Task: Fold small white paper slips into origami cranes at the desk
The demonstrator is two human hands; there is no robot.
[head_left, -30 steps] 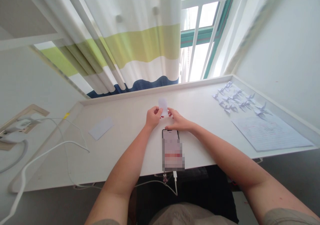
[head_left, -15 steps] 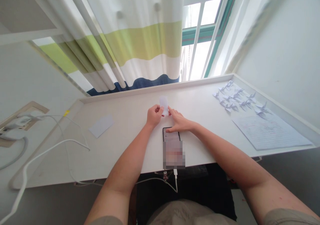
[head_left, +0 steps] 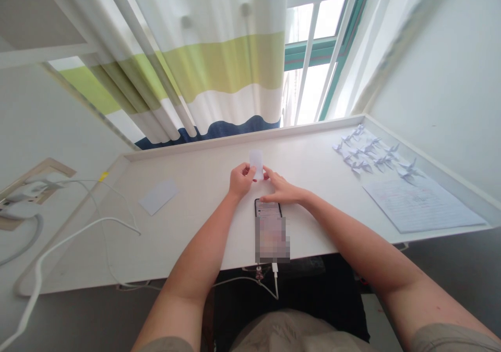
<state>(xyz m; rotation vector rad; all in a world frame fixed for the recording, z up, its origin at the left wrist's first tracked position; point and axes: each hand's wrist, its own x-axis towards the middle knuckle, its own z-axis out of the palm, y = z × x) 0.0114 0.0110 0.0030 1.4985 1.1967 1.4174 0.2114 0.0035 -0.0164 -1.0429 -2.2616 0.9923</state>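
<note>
A small folded white paper (head_left: 257,163) stands upright above the white desk (head_left: 195,227), near its middle. My left hand (head_left: 240,180) is closed in a pinch on the paper's lower left edge. My right hand (head_left: 281,189) rests beside it with fingers stretched out, its fingertips touching the paper's lower right side. A phone (head_left: 271,229) lies flat on the desk just below both hands, plugged into a white cable at the desk's front edge.
Several small folded paper cranes (head_left: 368,154) sit at the back right. A lined sheet (head_left: 420,206) lies in front of them. A loose white slip (head_left: 158,196) lies at the left, and white cables (head_left: 78,232) run over the left end. Behind hang a striped curtain (head_left: 219,65) and a window.
Both hands and the paper have stayed almost still. The view has shifted slightly, and my right fingers have stretched flatter against the paper.
</note>
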